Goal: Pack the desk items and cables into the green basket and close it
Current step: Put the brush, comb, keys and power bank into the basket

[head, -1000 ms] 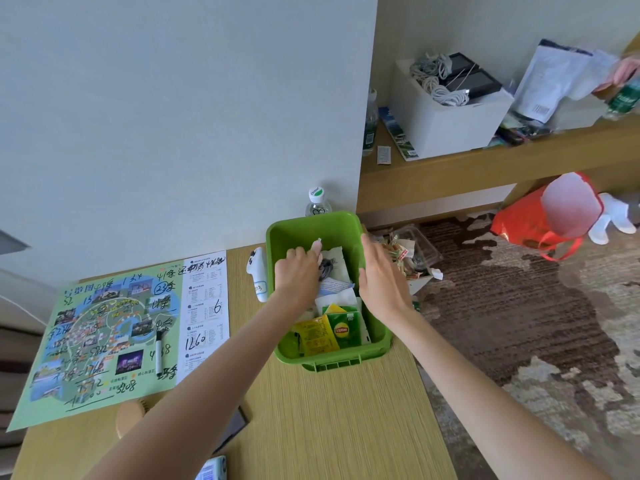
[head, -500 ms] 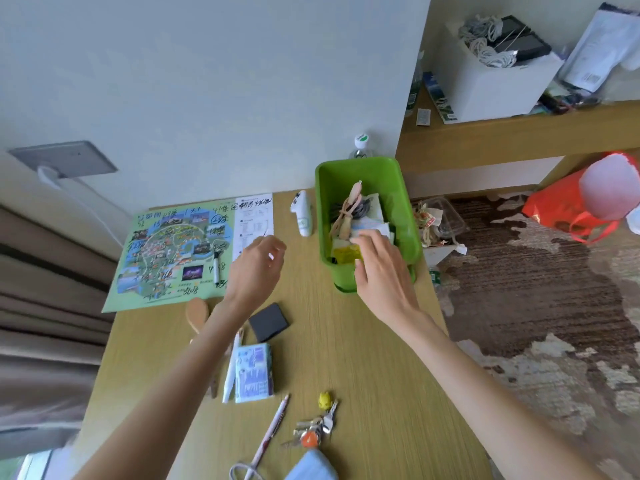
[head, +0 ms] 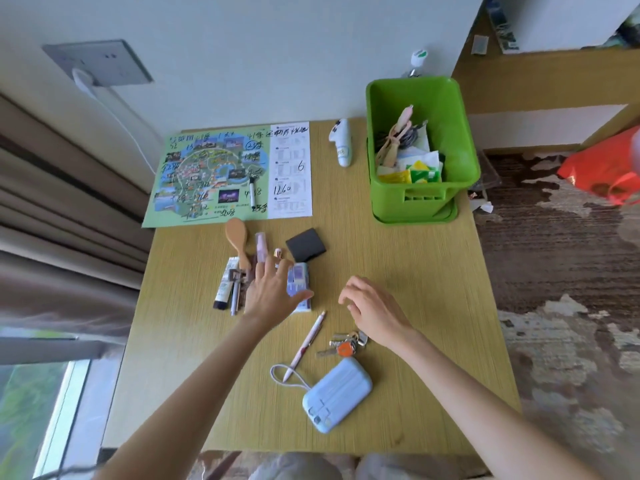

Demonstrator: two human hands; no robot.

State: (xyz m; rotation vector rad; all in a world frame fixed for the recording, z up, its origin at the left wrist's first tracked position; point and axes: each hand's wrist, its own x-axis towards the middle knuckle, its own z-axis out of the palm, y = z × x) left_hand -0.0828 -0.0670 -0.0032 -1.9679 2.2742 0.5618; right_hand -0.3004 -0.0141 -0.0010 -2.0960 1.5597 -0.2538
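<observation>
**Both hands out over the clutter, basket uncovered**

Tall green plastic basket (head: 424,202) stands upper right of the frame, on the far right corner of the wooden desk (head: 415,271), with its top uncovered. Yellow and green tea sachets (head: 412,174) and a coiled grey cable (head: 412,135) lie inside.

Left hand (head: 273,289), centre frame, has its fingers spread straight over a blue-and-white packet (head: 299,275). Blur hides whether it touches.

Right hand (head: 374,306), just to its right, has loosely curled fingers grasping nothing, over bare desk.

Lower centre: pink-and-white pen (head: 308,341), bunch of keys with orange tag (head: 343,344), pale blue ribbed pouch (head: 337,393).

Above the left hand: black square pad (head: 305,244), wooden brush (head: 236,233).
</observation>
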